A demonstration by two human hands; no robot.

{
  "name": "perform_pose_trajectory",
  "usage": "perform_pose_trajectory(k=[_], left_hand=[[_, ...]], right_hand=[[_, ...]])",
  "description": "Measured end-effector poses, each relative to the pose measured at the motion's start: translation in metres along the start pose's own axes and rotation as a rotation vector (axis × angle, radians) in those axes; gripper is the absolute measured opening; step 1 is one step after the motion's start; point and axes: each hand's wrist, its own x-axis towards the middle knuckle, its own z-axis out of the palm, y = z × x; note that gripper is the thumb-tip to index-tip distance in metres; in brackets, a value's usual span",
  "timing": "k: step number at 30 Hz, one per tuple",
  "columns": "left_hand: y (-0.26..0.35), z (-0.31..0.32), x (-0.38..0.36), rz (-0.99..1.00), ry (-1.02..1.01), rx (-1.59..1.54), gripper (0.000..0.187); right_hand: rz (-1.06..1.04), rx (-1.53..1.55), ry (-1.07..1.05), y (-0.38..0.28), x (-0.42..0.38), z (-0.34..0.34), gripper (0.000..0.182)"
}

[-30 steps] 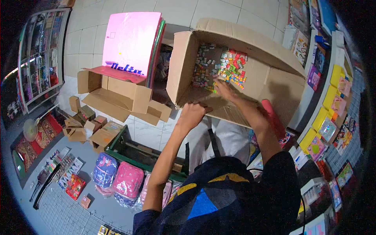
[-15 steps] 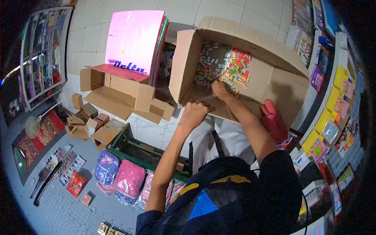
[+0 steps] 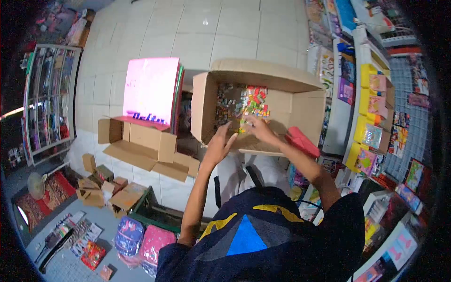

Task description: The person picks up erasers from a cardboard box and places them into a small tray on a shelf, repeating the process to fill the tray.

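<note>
A large open cardboard box (image 3: 307,108) stands in front of me, with many small colourful pieces (image 3: 256,101) scattered over its floor, mostly toward its left half. My left hand (image 3: 219,144) is over the near left rim of the box, thumb and fingers apart, with nothing showing in it. Inside the box, low over the pieces near the front wall, is my right hand (image 3: 261,130). Its fingers are spread and slightly bent, the tips right at the pieces. A red rolled item (image 3: 301,142) lies at the near right corner of the box.
Left of the box are a pink Delta-marked pack (image 3: 152,89) and an opened smaller carton (image 3: 141,143). Wrapped backpacks (image 3: 155,244) lie beside a green crate (image 3: 141,202). Shelves with yellow boxes (image 3: 359,134) line the right side; a glass cabinet (image 3: 51,101) stands far left.
My left hand has left its closed hold at the box's rim and opened. My right hand has gone from closed to spread fingers. The whole view has shifted, the box appearing lower and further left.
</note>
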Motion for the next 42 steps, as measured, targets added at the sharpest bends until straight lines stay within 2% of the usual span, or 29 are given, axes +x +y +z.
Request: perform_pose_trajectory(k=[2, 3, 4, 5, 9, 12, 13, 16, 17, 20, 24, 25, 28, 30, 34, 37, 40, 41, 42], left_hand=[[0.013, 0.001, -0.001, 0.040, 0.136, -0.066, 0.044], [0.028, -0.001, -0.002, -0.121, 0.036, -0.187, 0.039], [0.035, -0.001, -0.006, -0.224, -0.067, -0.398, 0.037], [0.034, 0.006, -0.016, -0.243, -0.097, -0.443, 0.036], [0.050, 0.008, -0.022, -0.306, -0.149, -0.661, 0.032], [0.042, 0.016, -0.023, -0.326, -0.127, -0.901, 0.029], [0.046, 0.013, -0.022, -0.372, -0.132, -0.867, 0.027], [0.051, 0.012, -0.015, -0.364, -0.137, -0.752, 0.027], [0.046, 0.013, -0.010, -0.364, -0.208, -0.785, 0.026], [0.071, 0.008, -0.007, -0.287, -0.293, -0.870, 0.024], [0.080, 0.012, -0.004, -0.268, -0.420, -0.914, 0.023], [0.093, 0.012, -0.005, -0.318, -0.447, -0.971, 0.023], [0.114, 0.021, -0.011, -0.274, -0.553, -0.896, 0.022], [0.124, 0.034, -0.017, -0.337, -0.695, -0.855, 0.023], [0.130, 0.073, -0.031, -0.368, -0.894, -0.772, 0.019], [0.143, 0.097, -0.055, -0.255, -0.997, -0.637, 0.017], [0.147, 0.120, -0.066, -0.031, -1.154, -0.406, 0.019], [0.141, 0.132, -0.065, 0.098, -1.245, -0.371, 0.020], [0.143, 0.141, -0.072, 0.041, -1.282, -0.444, 0.021]], right_hand=[[0.009, 0.037, -0.056, -0.078, -0.036, -0.007, 0.024], [-0.080, 0.018, -0.011, -0.095, -0.043, -0.007, 0.022], [-0.154, 0.008, 0.027, -0.105, -0.058, 0.000, 0.021], [-0.103, -0.021, 0.034, -0.111, -0.068, 0.003, 0.015], [-0.198, -0.041, 0.154, -0.115, -0.092, 0.008, 0.022], [-0.073, 0.124, 0.170, -0.123, -0.115, 0.005, 0.025], [-0.126, 0.017, 0.201, -0.115, -0.118, 0.004, 0.027], [-0.142, 0.243, 0.272, -0.121, -0.133, -0.005, 0.032], [-0.231, 0.331, 0.442, -0.120, -0.134, -0.001, 0.026], [-0.264, 0.527, 0.680, -0.121, -0.142, 0.002, 0.019], [-0.139, 0.550, 0.827, -0.133, -0.171, 0.006, 0.024], [-0.133, 0.502, 0.880, -0.132, -0.178, 0.010, 0.025], [-0.101, 0.411, 1.119, -0.133, -0.206, 0.021, 0.026], [-0.019, 0.727, 1.159, -0.128, -0.229, 0.033, 0.026], [-0.044, 0.871, 1.241, -0.117, -0.272, 0.055, 0.032], [-0.147, 0.868, 1.399, -0.090, -0.289, 0.075, 0.032], [-0.155, 0.815, 1.564, -0.087, -0.317, 0.085, 0.029], [-0.154, 0.842, 1.622, -0.088, -0.325, 0.087, 0.026], [-0.134, 0.789, 1.649, -0.085, -0.334, 0.089, 0.026]])
